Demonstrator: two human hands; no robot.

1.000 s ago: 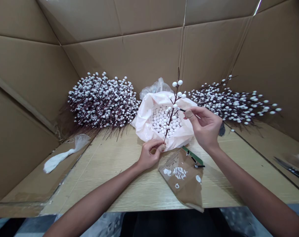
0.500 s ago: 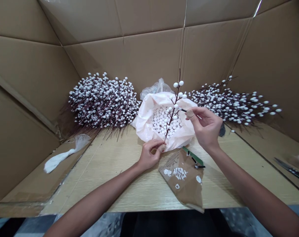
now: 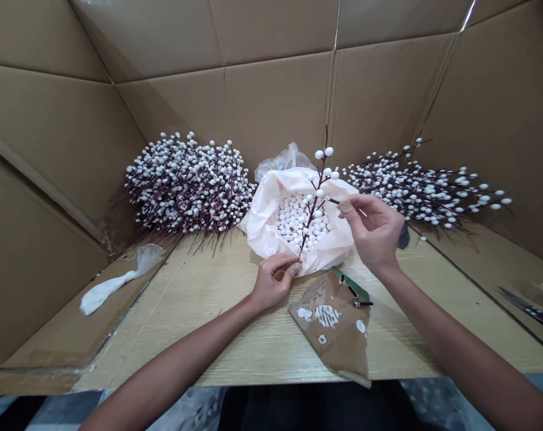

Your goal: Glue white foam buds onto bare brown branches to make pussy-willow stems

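Observation:
My left hand (image 3: 275, 280) pinches the lower end of a brown artificial berry branch (image 3: 314, 214), which stands tilted slightly right and carries several white berries. My right hand (image 3: 379, 232) is closed on a short thin black stick (image 3: 333, 200) between thumb and fingertips. The stick's whitish tip points left at the middle of the branch; whether it touches a twig I cannot tell. Behind the branch, a pale pink plastic bag (image 3: 258, 230) lies opened, with loose white berries (image 3: 288, 222) inside. Fingertips on both hands look wrapped in tan covers.
Near me lies a cardboard piece (image 3: 343, 353) with white paste dabs and small black sticks at a green strip (image 3: 358, 287). Piles of berry branches stand left (image 3: 190, 185) and right (image 3: 415, 188). Scissors (image 3: 529, 308) lie far right, a white-filled plastic bag (image 3: 107, 291) left. Cardboard walls enclose the table.

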